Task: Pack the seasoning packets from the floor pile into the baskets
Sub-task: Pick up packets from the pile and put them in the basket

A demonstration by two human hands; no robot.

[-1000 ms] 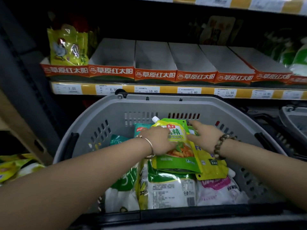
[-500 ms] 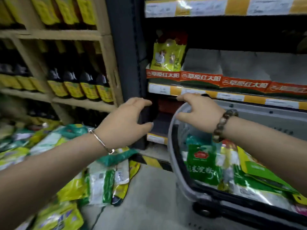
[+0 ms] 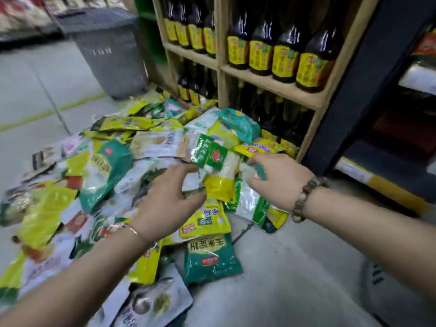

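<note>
Left hand (image 3: 165,199) and right hand (image 3: 278,180) low over the seasoning packets (image 3: 101,166)

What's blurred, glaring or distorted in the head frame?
Head view: motion blur smears the grey plastic basket and the left edge of the seasoning packet pile; white glare streaks the dark glass bottles; wide-angle lens tilts the wooden shelf; the pile's centre is sharpest.
</note>
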